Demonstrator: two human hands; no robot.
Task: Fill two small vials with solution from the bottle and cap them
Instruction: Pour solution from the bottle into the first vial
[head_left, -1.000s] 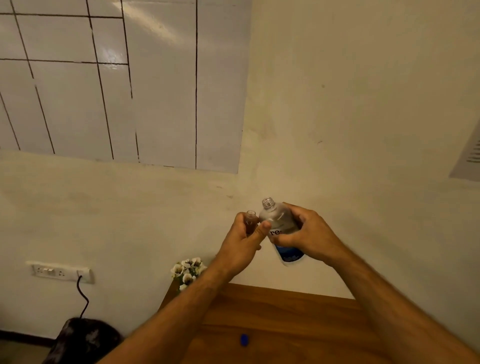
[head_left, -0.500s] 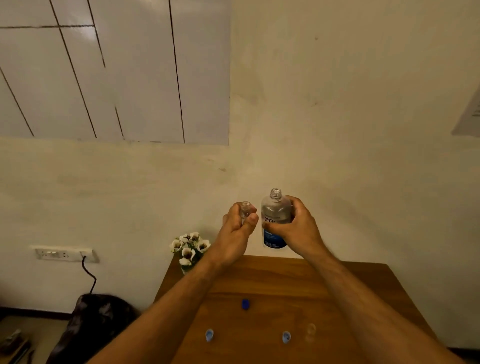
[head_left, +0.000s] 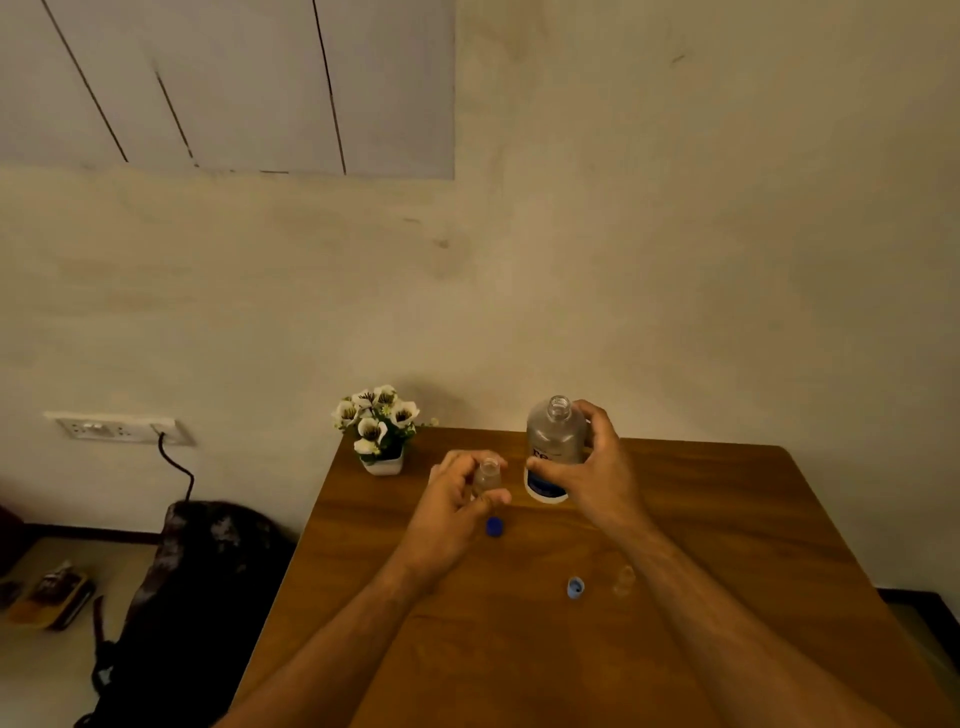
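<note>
My right hand grips a clear uncapped bottle with a blue and white label, upright, its base at or just above the wooden table. Just left of it my left hand holds a small clear vial upright between thumb and fingers, its mouth uncovered. A dark blue cap lies on the table under my left hand. Nearer to me lie a light blue cap and a second clear vial, which is faint against the wood.
A small white pot of white flowers stands at the table's far left corner by the wall. A dark bag sits on the floor left of the table, below a wall socket with a black cable.
Both hands have come down from in front of the wall to the tabletop, with the bottle turned from tilted to upright. My view has tipped downward, showing more of the table.
</note>
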